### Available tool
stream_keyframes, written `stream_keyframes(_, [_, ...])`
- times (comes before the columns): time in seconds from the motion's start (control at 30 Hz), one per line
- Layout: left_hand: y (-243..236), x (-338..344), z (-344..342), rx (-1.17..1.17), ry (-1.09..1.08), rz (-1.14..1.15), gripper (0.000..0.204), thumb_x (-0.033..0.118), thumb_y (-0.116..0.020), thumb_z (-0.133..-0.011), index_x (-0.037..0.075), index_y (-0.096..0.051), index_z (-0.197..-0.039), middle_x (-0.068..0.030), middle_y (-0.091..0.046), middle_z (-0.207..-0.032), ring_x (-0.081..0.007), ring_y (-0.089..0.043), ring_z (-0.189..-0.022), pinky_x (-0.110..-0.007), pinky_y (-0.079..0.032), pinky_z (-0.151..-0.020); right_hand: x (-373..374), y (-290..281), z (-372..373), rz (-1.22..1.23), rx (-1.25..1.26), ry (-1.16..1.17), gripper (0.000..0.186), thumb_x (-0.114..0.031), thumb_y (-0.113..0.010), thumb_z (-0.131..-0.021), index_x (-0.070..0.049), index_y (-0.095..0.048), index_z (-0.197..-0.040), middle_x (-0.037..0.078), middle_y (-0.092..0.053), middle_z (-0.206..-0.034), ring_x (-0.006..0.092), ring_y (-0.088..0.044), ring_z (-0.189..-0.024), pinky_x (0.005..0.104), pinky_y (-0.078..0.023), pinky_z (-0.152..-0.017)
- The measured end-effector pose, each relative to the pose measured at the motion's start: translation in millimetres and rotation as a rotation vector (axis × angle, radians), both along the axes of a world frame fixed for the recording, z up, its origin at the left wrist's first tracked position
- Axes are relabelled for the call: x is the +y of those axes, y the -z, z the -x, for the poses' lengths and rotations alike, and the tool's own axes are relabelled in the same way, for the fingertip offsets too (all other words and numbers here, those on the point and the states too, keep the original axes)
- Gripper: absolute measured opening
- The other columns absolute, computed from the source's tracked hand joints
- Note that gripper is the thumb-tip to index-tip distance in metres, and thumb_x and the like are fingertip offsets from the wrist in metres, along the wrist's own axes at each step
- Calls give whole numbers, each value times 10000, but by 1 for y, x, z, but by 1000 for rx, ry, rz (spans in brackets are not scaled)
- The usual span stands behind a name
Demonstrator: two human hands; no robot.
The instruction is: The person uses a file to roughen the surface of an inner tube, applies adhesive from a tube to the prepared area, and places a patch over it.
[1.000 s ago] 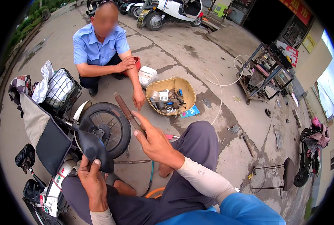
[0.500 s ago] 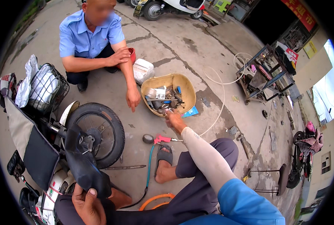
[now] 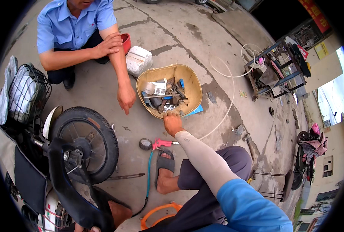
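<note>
My left hand, mostly cut off by the lower edge, grips a black rubber inner tube. The tube loops up beside a small spoked wheel with a black tyre, on a two-wheeler lying or leaning at the left. My right hand is at the near rim of a tan plastic basin, its fingers curled. Whatever those fingers hold is hidden; I cannot tell if they grip the rim. Inside the basin lie loose metal tools, a roll of clear tape and blue-handled pieces.
A pink inflator gun with gauge and teal hose lies by my sandalled foot. A flat metal bar and an orange ring-like piece are nearby. A person in a blue shirt squats opposite, one hand hanging near the basin. A tool cart stands right.
My right hand has drawn back from inside the basin to its near rim. My left hand and the tube's end have moved down toward the lower edge. The view has shifted.
</note>
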State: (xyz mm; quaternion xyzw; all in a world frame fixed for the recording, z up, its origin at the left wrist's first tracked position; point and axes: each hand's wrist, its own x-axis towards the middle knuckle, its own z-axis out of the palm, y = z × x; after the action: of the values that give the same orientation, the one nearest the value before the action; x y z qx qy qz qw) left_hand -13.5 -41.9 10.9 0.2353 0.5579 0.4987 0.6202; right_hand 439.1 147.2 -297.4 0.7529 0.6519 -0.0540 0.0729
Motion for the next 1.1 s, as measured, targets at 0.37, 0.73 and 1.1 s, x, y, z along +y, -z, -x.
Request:
stream_keyframes(0.37, [3, 4, -2, -32, 41, -9, 379, -80, -640, -931, -87, -622, -1310, -136, -697, -1230, -208, -653, -1114, -320, -487, -1010, -52, -6, 32, 72, 30, -129, 202, -151, -607, -895, -57, -745, -1009, 181, -711, -1095, 328, -709, -1039, 438, -577, -852])
stream_keyframes(0.73, [2, 6, -19, 19, -21, 5, 413, -86, -654, -932, -71, -606, -1341, -106, -712, -1173, -124, -667, -903, -179, -491, -701, -8, -61, -17, 308, 300, -225, 232, -194, -606, -910, -22, -740, -988, 257, -747, -1012, 423, -727, -996, 522, -575, -865])
stream_keyframes(1.1, [20, 2, -10, 131, -76, -4, 385, -47, -693, -938, -45, -609, -1314, -94, -704, -1116, -82, -609, -744, -165, -374, -476, 50, -72, -129, 424, 80, -155, 331, -211, -664, -869, 1, -741, -1111, 269, -731, -1134, 419, -706, -1080, 485, -568, -933])
